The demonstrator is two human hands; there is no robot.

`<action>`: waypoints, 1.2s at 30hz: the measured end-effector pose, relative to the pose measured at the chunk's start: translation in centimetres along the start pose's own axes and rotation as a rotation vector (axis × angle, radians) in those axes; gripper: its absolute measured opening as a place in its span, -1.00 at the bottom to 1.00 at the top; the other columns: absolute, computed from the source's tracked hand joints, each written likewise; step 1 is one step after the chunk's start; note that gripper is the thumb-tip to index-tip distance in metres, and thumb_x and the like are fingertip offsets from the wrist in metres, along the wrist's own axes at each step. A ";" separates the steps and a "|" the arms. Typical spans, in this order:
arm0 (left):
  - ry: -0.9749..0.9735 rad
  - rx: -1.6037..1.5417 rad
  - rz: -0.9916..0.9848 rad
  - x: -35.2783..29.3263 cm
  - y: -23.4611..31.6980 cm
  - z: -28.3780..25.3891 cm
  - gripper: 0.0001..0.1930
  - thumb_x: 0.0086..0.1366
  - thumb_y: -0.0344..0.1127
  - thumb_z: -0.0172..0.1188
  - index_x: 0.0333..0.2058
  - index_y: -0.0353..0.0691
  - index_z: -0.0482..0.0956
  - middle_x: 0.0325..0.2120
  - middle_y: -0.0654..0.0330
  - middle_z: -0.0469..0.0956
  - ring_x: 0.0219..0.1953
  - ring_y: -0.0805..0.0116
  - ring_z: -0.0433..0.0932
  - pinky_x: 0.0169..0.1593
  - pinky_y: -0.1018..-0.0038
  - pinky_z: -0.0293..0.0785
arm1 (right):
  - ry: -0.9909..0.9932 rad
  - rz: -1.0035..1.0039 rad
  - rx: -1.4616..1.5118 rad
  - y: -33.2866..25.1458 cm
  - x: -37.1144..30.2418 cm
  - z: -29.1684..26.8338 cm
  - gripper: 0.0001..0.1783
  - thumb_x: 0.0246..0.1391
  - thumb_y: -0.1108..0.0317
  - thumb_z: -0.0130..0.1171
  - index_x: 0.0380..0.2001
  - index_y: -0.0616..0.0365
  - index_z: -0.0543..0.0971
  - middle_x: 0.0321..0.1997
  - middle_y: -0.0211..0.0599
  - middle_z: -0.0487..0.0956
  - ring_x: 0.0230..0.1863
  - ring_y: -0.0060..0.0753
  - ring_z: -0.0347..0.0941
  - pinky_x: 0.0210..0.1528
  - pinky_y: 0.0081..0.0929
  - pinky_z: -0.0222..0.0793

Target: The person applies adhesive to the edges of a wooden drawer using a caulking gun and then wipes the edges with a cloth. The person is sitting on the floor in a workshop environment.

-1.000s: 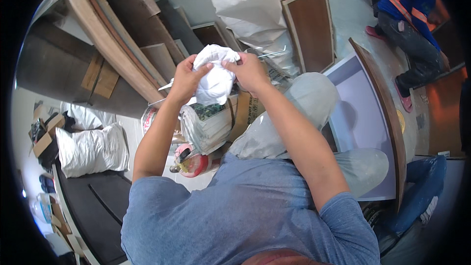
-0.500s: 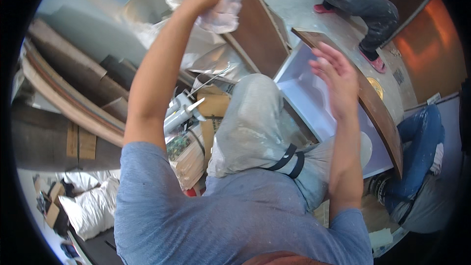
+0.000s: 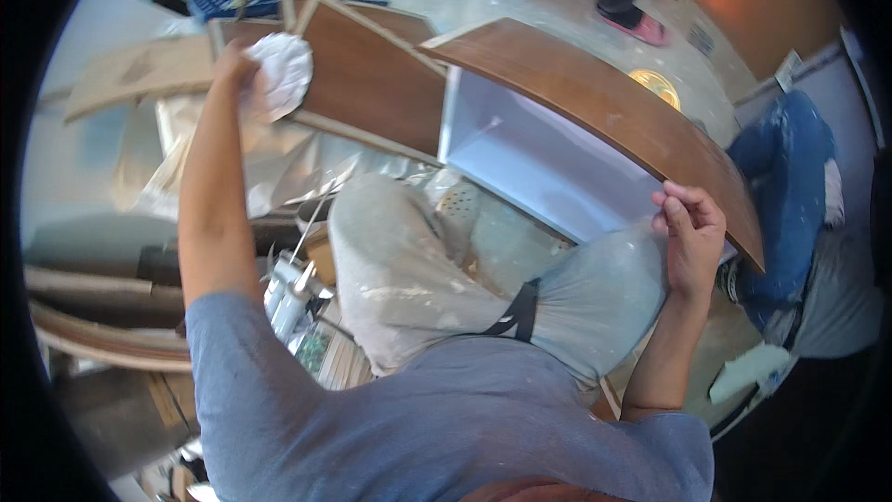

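As left hand [image 3: 240, 67] holds cloth [image 3: 283, 76], right hand [image 3: 693, 240] near panel [image 3: 585, 98]

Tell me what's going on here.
A person's outstretched left hand holds a crumpled white cloth, seen beside a flat brown panel with pale edges. The right hand, fingers curled, is by the near edge of an open, white-lined box with a brown wooden side; whether it touches the box is unclear. Someone else's leg in blue jeans is to the right, and pink slippers show farther off.
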State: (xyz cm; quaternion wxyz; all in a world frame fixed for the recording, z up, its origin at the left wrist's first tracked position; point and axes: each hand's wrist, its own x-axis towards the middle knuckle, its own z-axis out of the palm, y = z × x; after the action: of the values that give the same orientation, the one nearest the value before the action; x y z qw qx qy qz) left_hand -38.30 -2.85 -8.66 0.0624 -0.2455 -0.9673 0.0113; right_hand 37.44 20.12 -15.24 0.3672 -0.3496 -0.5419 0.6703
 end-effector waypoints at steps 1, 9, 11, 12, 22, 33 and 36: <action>0.092 0.151 -0.054 -1.2 1.4 0.1 -0.26 0.05 -0.32 0.35 0.29 -0.09 0.45 0.14 -0.16 0.58 0.22 -0.08 0.55 0.28 0.18 0.44 | 0.036 -0.017 -0.029 0.0 -1.1 -2.1 -0.87 0.17 0.43 0.35 -0.28 0.23 0.60 -0.36 -0.31 0.62 -0.37 -0.52 0.51 -0.27 -0.55 0.42; -0.193 -0.373 0.427 -15.3 19.1 -0.1 -0.16 0.06 0.04 0.55 0.21 -0.37 0.50 0.04 -0.15 0.60 0.05 -0.08 0.60 0.16 0.16 0.49 | 0.463 0.403 -0.327 6.4 -11.6 -14.4 -0.71 0.21 0.30 0.40 -0.46 -0.02 0.45 -0.56 -0.59 0.41 -0.53 -0.68 0.32 -0.43 -0.63 0.22; -0.615 -0.442 0.434 -17.0 22.1 2.4 -0.10 0.04 0.07 0.58 0.21 -0.46 0.48 0.02 -0.12 0.63 0.06 0.03 0.61 0.16 0.22 0.49 | 0.591 0.347 -0.400 7.3 -12.0 -16.5 -0.74 0.18 0.27 0.43 -0.21 0.07 0.54 -0.37 -0.52 0.50 -0.38 -0.65 0.41 -0.31 -0.62 0.33; -0.768 -0.462 0.408 -17.6 23.2 3.9 -0.08 0.05 0.06 0.58 0.22 -0.50 0.46 0.01 -0.09 0.64 0.06 0.09 0.60 0.15 0.24 0.48 | 0.680 0.299 -0.437 7.8 -11.6 -17.2 -0.69 0.17 0.27 0.44 -0.13 0.10 0.55 -0.30 -0.49 0.52 -0.31 -0.63 0.43 -0.27 -0.62 0.36; -0.542 -0.878 0.456 -16.6 30.0 17.7 -0.49 0.30 -0.30 0.33 0.19 -0.30 0.50 0.10 0.15 0.57 0.15 0.25 0.49 0.21 0.30 0.40 | 0.635 0.221 -0.441 11.7 -5.6 -21.2 -0.19 0.04 0.26 0.51 0.29 0.35 0.38 0.29 0.04 0.48 0.26 -0.14 0.45 0.28 -0.24 0.35; -0.224 -0.743 0.620 -15.5 30.1 20.5 -0.62 0.43 -0.21 0.08 0.10 -0.30 0.58 0.14 -0.09 0.56 0.22 -0.04 0.50 0.24 0.17 0.40 | 0.528 0.360 -0.923 15.0 -1.7 -27.2 -0.43 0.17 0.22 0.32 0.16 0.34 0.52 0.26 0.06 0.56 0.25 0.10 0.48 0.28 -0.24 0.31; -0.232 -0.779 0.555 -16.1 30.1 19.7 -0.62 0.43 -0.19 0.09 0.07 -0.32 0.59 0.11 -0.10 0.58 0.21 -0.06 0.51 0.24 0.17 0.40 | 0.524 0.359 -0.870 14.1 -2.5 -26.5 -0.48 0.16 0.26 0.32 0.12 0.35 0.55 0.21 0.09 0.59 0.21 0.10 0.51 0.24 -0.23 0.34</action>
State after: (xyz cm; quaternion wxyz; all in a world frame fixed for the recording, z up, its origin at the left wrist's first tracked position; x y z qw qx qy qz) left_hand -12.51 16.18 -31.59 -0.1474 -0.4961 -0.7984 -0.3078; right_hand 59.98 28.40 -33.41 0.1910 -0.7120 -0.5915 0.3267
